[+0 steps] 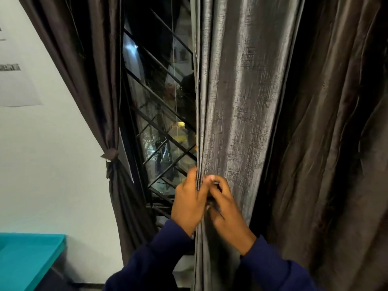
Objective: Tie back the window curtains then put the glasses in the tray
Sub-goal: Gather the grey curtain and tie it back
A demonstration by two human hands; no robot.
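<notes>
Progress is about half on the curtains: the left curtain (90, 80) is already bound by its tie (110, 156) at middle left, while left hand (186, 203) and right hand (225, 213) pinch the loose right curtain (235, 101) edge at lower centre, glasses and tray unseen.

The tied curtain (88, 85) hangs left of the window (159, 114), against the wall (42, 164); the loose curtain (252, 101) hangs right. Both hands, left hand (188, 203) and right hand (225, 215), meet at its inner edge. A table (27, 257) stands at lower left.
</notes>
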